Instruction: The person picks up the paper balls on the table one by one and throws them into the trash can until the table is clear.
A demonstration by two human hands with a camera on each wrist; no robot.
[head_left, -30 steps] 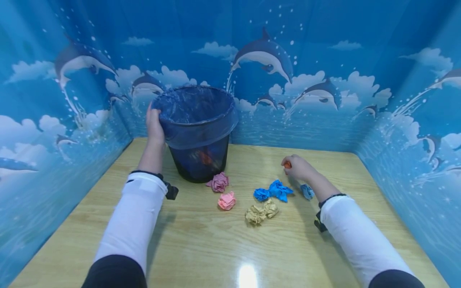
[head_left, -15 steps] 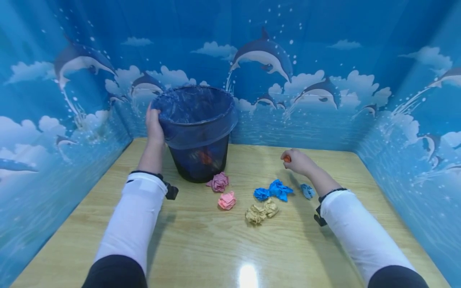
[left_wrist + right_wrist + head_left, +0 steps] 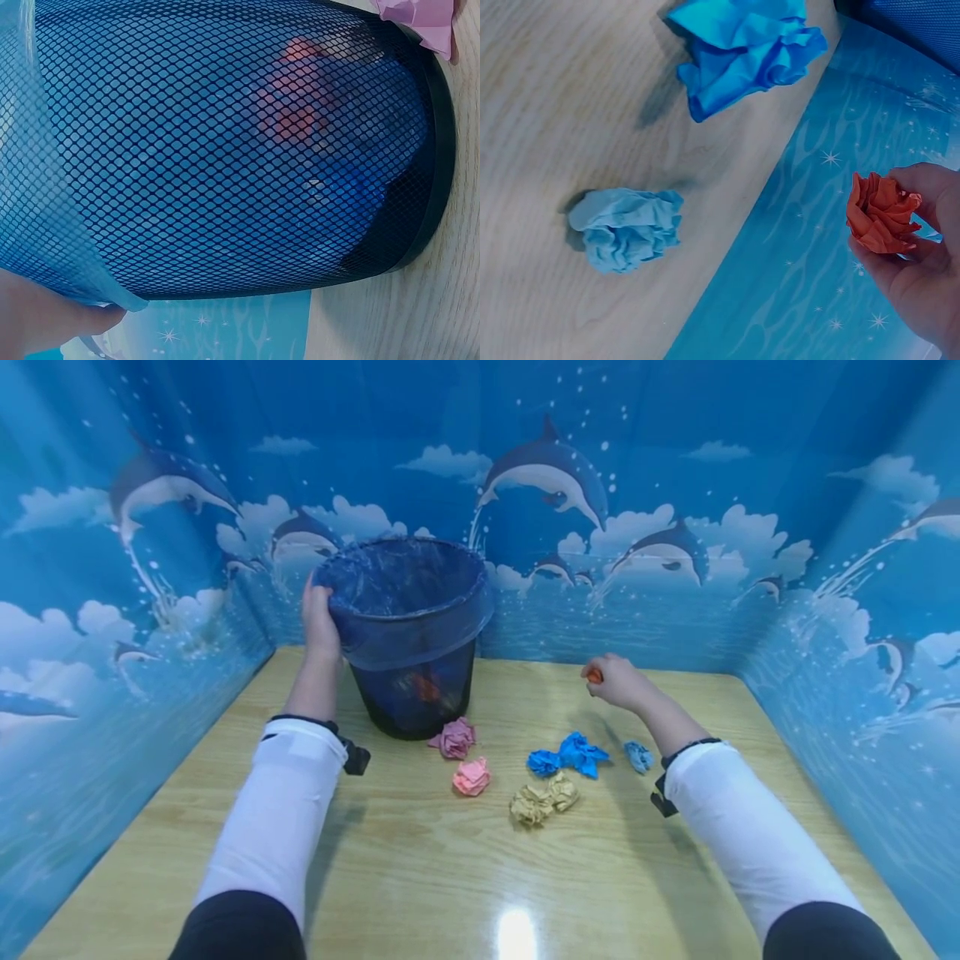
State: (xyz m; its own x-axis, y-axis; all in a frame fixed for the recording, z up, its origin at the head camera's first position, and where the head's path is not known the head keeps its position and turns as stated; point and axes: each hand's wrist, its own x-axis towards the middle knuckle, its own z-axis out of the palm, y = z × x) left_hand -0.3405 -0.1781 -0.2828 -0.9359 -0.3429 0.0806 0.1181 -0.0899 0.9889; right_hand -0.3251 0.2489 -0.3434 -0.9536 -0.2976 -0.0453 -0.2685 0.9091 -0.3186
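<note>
A black mesh wastebasket [image 3: 412, 693] lined with a translucent blue bag stands at the back left; crumpled paper shows through its mesh in the left wrist view. My left hand [image 3: 321, 622] grips its rim on the left side, over the folded bag edge. Over the right part of the table, my right hand [image 3: 618, 682] pinches a crumpled orange paper ball [image 3: 883, 213] between thumb and fingers, raised above the tabletop. Nearest below that hand lie a light blue paper ball [image 3: 638, 757] and bright blue crumpled paper [image 3: 582, 755].
Tan crumpled paper [image 3: 532, 806] lies at mid-table. A pink paper ball [image 3: 472, 777] and a mauve one [image 3: 455, 738] sit near the basket's base. Dolphin-printed curtains [image 3: 652, 618] border the wooden table [image 3: 420, 868] at the back and sides.
My right hand has risen and moved slightly away from me with the orange paper ball. The left hand and the wastebasket stay where they were.
</note>
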